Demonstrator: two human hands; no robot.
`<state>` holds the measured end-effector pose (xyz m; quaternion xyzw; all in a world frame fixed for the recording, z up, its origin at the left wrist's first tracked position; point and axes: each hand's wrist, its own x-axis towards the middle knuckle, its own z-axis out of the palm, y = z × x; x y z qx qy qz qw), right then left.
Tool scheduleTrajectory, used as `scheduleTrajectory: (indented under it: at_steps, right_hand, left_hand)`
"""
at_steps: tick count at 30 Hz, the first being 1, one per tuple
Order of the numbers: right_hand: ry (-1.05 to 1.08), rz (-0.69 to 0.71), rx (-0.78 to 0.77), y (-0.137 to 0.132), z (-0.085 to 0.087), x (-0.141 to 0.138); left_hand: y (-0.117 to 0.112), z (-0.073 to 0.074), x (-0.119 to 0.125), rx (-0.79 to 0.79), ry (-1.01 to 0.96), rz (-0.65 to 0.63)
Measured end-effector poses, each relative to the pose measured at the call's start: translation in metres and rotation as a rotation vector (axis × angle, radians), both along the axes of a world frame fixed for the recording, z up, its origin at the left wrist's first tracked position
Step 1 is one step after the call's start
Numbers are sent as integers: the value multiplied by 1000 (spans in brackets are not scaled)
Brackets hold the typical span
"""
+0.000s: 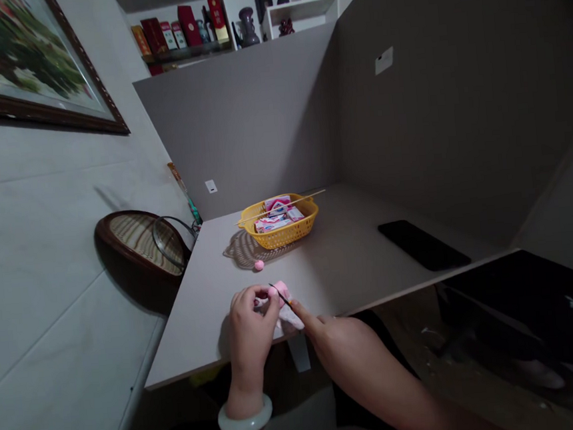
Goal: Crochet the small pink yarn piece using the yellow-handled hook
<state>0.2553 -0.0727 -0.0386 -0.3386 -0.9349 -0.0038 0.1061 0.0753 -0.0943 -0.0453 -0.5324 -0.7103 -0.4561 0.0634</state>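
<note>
Near the front edge of the table, my left hand point(251, 315) is closed, its thumb and fingers pinching a small pink piece point(272, 292). My right hand point(321, 329) grips a thin, dark, pointed tool point(282, 297) with an orange-yellow part by the fingers; its tip reaches the pink piece. Just behind the tool is a larger pink lump point(282, 286). A pale pink-and-white wrapper or cloth point(290, 318) lies under both hands, partly hidden. A small pink ball point(259, 265) rests on the table beyond my left hand.
A yellow plastic basket point(288, 236) holds pink-and-white packets point(273, 223), with a thin stick point(305, 197) across its top. On the right lies a black flat object point(423, 244). Grey panels point(258, 124) border the table point(191, 330). A dark-rimmed woven item point(139, 254) leans at left.
</note>
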Motion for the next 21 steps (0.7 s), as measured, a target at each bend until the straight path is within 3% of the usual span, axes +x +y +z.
scheduleTrajectory:
  at_steps: [5, 13, 21]
  right_hand:
    - [74, 37, -17, -1, -6, 19]
    - [18, -5, -4, 9, 10, -13]
    - [46, 7, -26, -2, -5, 16]
  left_hand:
    - [0, 1, 2, 18, 33, -29]
    - [0, 0, 2, 27, 45, -28]
    - [0, 0, 3, 41, 34, -38]
